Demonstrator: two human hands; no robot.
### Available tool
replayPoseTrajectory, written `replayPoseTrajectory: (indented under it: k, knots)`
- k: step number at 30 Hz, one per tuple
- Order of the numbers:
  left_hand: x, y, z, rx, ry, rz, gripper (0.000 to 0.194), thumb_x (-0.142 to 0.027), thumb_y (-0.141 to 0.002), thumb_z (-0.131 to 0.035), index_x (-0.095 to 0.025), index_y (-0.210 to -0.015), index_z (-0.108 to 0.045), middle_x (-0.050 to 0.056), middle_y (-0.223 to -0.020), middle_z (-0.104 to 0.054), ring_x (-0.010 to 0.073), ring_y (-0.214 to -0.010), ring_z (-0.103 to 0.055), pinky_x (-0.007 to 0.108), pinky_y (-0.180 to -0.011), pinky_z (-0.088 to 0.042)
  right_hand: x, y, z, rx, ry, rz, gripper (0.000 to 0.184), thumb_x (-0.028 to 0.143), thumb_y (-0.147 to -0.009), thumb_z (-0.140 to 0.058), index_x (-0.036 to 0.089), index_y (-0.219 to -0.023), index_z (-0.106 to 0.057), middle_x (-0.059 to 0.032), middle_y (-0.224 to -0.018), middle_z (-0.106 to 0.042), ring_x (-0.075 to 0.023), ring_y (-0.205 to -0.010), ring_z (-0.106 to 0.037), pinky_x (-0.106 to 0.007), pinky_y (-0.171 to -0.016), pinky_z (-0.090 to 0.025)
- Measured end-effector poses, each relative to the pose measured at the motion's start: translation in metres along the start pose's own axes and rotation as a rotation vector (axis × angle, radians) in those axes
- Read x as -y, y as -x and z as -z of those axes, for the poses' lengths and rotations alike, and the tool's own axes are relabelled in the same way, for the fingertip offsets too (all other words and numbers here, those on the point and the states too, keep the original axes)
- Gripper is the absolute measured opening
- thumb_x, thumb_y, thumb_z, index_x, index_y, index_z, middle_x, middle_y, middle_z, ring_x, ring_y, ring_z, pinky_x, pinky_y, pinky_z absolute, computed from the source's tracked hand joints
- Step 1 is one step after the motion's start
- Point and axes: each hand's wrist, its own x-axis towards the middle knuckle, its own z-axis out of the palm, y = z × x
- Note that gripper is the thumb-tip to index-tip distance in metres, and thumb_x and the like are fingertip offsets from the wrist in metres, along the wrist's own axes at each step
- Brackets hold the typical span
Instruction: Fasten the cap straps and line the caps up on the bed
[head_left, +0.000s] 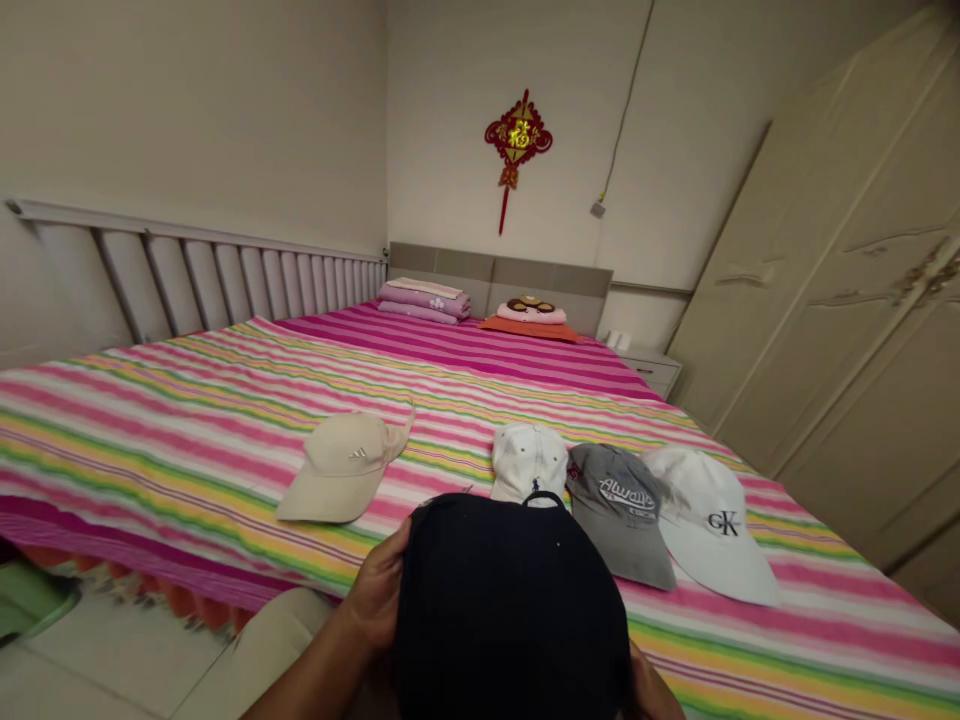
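A dark navy baseball cap fills the lower middle of the head view, held up close by both hands. My left hand grips its left edge, thumb and fingers closed on the fabric. At the right edge, my right hand shows only in part, closed against the cap, with most fingers hidden behind it. Beyond the cap lie a white cap with a small dark emblem, a grey cap with white lettering, and a white cap with "CK" letters. A beige cap rests apart on the left.
The caps lie on a bed with a striped bedspread. Folded bedding and a pillow pile sit by the headboard. A white radiator runs along the left wall; a wardrobe stands at the right.
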Motion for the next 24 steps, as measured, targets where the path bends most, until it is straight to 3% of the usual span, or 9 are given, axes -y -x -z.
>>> replayPoseTrajectory:
  k: [5, 9, 13, 18, 21, 24]
  knots:
    - [-0.007, 0.002, -0.004, -0.108, -0.053, -0.123, 0.015, -0.027, -0.071, -0.062, -0.019, -0.080, -0.071, 0.001, -0.069, -0.071, 0.0177, -0.073, -0.066, 0.031, -0.087, -0.044, 0.010, -0.008, -0.005, -0.052, -0.234, -0.053, 0.029, 0.049, -0.060, -0.068, 0.025, -0.074, -0.072, -0.0075, -0.074, -0.072, -0.0290, -0.088, -0.063, -0.046, -0.092, -0.041]
    - [-0.006, 0.000, -0.007, -0.207, -0.091, -0.187, 0.014, -0.022, -0.066, -0.068, -0.016, -0.078, -0.070, 0.003, -0.071, -0.071, 0.0150, -0.067, -0.066, 0.024, -0.072, -0.049, 0.008, -0.011, -0.006, -0.059, -0.268, 0.023, 0.027, 0.047, -0.059, -0.070, 0.025, -0.074, -0.072, -0.0070, -0.066, -0.071, -0.0285, -0.090, -0.063, -0.046, -0.092, -0.041]
    - [-0.004, -0.001, -0.006, -0.243, -0.058, -0.158, 0.012, -0.022, -0.066, -0.068, -0.014, -0.075, -0.069, 0.003, -0.070, -0.070, 0.0128, -0.066, -0.065, 0.021, -0.068, -0.049, -0.008, -0.011, 0.008, -0.099, -0.311, 0.100, 0.021, 0.045, -0.060, -0.070, 0.026, -0.069, -0.072, -0.0066, -0.072, -0.072, -0.0285, -0.088, -0.064, -0.046, -0.089, -0.044]
    - [-0.009, -0.001, 0.001, -0.090, -0.136, -0.156, 0.009, -0.017, -0.061, -0.070, -0.011, -0.068, -0.066, 0.003, -0.062, -0.067, 0.0123, -0.059, -0.063, 0.019, -0.058, -0.046, -0.018, -0.010, 0.019, -0.162, -0.343, 0.153, 0.013, 0.033, -0.055, -0.076, 0.026, -0.065, -0.070, -0.0037, -0.065, -0.071, -0.0255, -0.068, -0.067, -0.044, -0.083, -0.048]
    - [-0.014, -0.001, 0.002, -0.005, -0.202, -0.143, 0.013, -0.016, -0.058, -0.071, -0.009, -0.066, -0.063, 0.002, -0.061, -0.064, 0.0115, -0.057, -0.060, 0.019, -0.056, -0.045, -0.013, -0.009, 0.011, -0.191, -0.348, 0.169, 0.017, 0.023, -0.051, -0.079, 0.024, -0.065, -0.069, -0.0010, -0.057, -0.069, -0.0206, -0.051, -0.065, -0.039, -0.077, -0.051]
    - [-0.016, -0.002, 0.000, 0.008, -0.191, -0.160, 0.020, -0.024, -0.056, -0.073, -0.010, -0.064, -0.061, 0.002, -0.067, -0.064, 0.0107, -0.060, -0.059, 0.019, -0.057, -0.044, -0.004, -0.008, -0.003, -0.153, -0.324, 0.130, 0.024, 0.017, -0.047, -0.079, 0.021, -0.068, -0.068, -0.0004, -0.055, -0.068, -0.0175, -0.046, -0.062, -0.036, -0.074, -0.051]
